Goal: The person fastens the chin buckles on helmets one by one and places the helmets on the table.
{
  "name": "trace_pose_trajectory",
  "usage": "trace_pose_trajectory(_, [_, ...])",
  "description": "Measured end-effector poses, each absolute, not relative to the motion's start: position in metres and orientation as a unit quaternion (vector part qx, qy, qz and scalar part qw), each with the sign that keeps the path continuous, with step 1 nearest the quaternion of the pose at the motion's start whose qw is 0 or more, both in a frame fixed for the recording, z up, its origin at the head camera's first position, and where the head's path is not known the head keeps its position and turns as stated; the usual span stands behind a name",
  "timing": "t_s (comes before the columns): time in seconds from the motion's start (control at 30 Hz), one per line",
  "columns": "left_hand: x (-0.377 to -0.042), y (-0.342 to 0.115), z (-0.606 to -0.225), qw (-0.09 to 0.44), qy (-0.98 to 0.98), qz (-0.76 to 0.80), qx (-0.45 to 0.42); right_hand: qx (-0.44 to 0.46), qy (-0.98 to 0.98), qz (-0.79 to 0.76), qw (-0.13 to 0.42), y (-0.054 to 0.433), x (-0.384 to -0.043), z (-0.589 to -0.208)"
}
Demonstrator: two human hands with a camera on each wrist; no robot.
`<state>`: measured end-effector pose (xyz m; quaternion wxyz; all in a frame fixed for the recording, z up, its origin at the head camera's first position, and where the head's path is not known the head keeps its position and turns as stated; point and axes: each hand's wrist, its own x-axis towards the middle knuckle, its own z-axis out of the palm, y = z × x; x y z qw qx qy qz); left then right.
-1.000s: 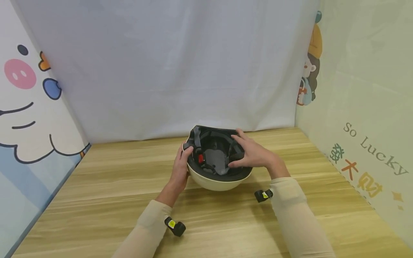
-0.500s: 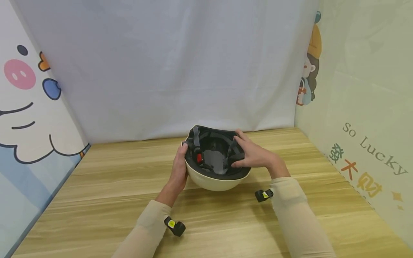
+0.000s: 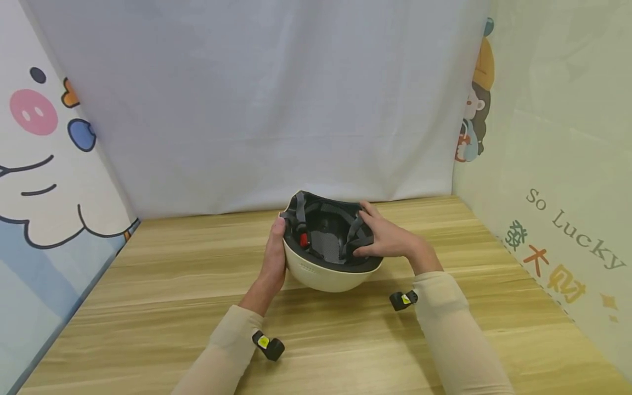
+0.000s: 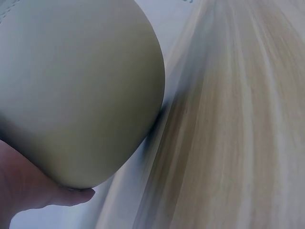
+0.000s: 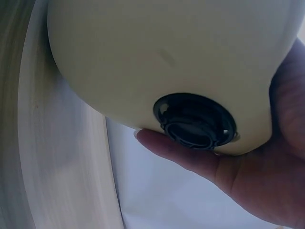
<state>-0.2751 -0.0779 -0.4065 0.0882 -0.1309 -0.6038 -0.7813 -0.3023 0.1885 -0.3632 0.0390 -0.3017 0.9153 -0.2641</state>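
A cream helmet [image 3: 323, 280] lies upside down on the wood-grain table, its black lining facing up. Inside, grey straps [image 3: 302, 208] and a red buckle [image 3: 304, 240] show on the left. My left hand [image 3: 274, 255] holds the left side, thumb at the rim and the other fingers hidden behind the shell. On the right, my right hand [image 3: 392, 235] grips the rim, with its thumb over the inside. The right wrist view shows a finger [image 5: 176, 155] against the outer shell beside a black round fitting [image 5: 194, 121].
Wood-grain tabletop [image 3: 168, 280] surrounds the helmet. A white cloth [image 3: 276, 109] hangs behind it, and printed panels stand at the left [image 3: 44, 175] and right [image 3: 558, 164]. Each wrist carries a small black camera, left [image 3: 268, 345] and right [image 3: 403, 300].
The helmet has turned and tipped slightly, and vent marks now show on its near left shell. My left thumb has moved back from inside the helmet to the rim; the right hand has barely shifted.
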Motion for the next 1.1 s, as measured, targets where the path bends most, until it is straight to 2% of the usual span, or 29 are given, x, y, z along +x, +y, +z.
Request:
trace_pose_trajectory(0.37, [-0.276,-0.075,-0.411,0.097,-0.591,-0.795,-0.095,-0.299,0.913,-0.272,0.051,0.190,-0.305,-0.365])
trace_pose_trajectory(0.73, [-0.276,-0.080,-0.402,0.090,-0.592,-0.800,-0.041,-0.331,0.855,-0.374,0.136,0.207,-0.304,-0.364])
trace_pose_trajectory(1.1, [-0.274,-0.081,-0.401,0.095,-0.608,-0.787,-0.040,-0.334,0.860,-0.362,0.135,0.207,-0.303,-0.364])
